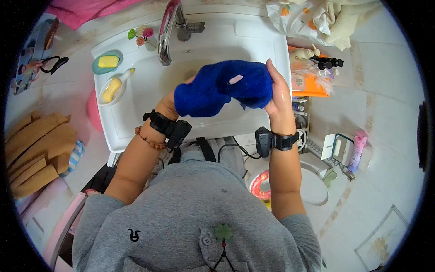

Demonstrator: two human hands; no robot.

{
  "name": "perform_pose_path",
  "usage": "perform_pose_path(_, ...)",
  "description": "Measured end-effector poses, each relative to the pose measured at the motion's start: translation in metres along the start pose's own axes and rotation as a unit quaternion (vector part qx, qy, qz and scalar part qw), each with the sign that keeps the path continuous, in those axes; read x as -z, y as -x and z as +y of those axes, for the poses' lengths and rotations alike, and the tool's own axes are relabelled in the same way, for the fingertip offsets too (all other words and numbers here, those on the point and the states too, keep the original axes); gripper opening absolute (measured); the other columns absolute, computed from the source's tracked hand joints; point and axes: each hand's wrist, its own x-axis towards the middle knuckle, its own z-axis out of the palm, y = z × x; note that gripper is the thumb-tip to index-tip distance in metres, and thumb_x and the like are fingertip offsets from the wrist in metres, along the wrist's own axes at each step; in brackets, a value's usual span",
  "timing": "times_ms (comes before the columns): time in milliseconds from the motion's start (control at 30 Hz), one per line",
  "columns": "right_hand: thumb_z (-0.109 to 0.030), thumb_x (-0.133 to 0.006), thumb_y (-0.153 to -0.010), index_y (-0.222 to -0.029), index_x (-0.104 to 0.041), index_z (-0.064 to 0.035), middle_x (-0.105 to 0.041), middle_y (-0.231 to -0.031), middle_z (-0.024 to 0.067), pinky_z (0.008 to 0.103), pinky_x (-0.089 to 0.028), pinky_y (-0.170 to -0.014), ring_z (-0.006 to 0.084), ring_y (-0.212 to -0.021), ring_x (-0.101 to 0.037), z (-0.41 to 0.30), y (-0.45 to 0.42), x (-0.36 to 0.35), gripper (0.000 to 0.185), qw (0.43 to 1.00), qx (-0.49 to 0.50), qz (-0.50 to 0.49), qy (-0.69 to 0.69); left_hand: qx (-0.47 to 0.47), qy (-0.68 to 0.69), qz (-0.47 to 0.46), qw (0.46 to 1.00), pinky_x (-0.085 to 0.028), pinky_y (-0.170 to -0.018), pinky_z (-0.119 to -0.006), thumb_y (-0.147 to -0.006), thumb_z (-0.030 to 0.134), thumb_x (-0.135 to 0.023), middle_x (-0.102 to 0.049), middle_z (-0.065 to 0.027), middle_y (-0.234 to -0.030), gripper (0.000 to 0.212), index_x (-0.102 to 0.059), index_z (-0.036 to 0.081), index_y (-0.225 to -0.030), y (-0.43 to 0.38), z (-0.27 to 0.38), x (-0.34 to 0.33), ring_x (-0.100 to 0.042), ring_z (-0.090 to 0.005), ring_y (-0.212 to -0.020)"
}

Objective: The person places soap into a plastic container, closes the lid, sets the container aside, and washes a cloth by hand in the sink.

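A blue cloth (pixel 207 90) is spread between my two hands above the white sink basin (pixel 146 98). On top of the cloth lies a small pale pink piece (pixel 236 79), perhaps soap. My left hand (pixel 170 102) holds the cloth's left end, its fingers mostly hidden behind the fabric. At the right end, my right hand (pixel 280 90) supports the cloth from beneath and the side, thumb pointing up. The chrome faucet (pixel 166 37) stands at the back of the sink, behind the cloth; no water is seen running from it.
Yellow soap bars rest in a teal dish (pixel 96 64) and a white dish (pixel 119 89) on the sink's left rim. A small vase of artificial flowers (pixel 148 33) stands near the faucet. Bottles (pixel 302 53) and an orange package (pixel 311 86) sit right of the sink, with a toilet (pixel 314 187) lower down.
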Motion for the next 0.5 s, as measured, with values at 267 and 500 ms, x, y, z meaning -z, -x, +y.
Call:
perform_pose_path(267, -0.019, -0.059, -0.088, -0.077, -0.059, -0.0067, -0.056, -0.053, 0.0098, 0.0321, -0.042, -0.044, 0.0263, -0.046, -0.056, 0.049, 0.012, -0.039, 0.016, 0.704, 0.472, 0.017, 0.531, 0.163, 0.689, 0.080, 0.701, -0.034, -0.105, -0.042, -0.089, 0.041, -0.046, -0.049, -0.0100, -0.131, 0.056, -0.041, 0.009, -0.134, -0.007, 0.011, -0.014, -0.049, -0.0263, -0.118)
perform_pose_path(500, -0.025, -0.046, -0.093, -0.077, -0.056, -0.0065, -0.057, -0.066, 0.0211, 0.0438, -0.046, -0.054, 0.0403, -0.062, -0.058, 0.082, -0.017, -0.027, 0.027, 0.679, 0.351, 0.040, 0.644, 0.271, 0.678, 0.105, 0.675, -0.035, -0.104, -0.041, -0.089, 0.053, -0.038, -0.044, -0.0211, -0.134, 0.072, -0.036, -0.005, -0.133, -0.003, 0.014, -0.018, -0.047, -0.0285, -0.120)
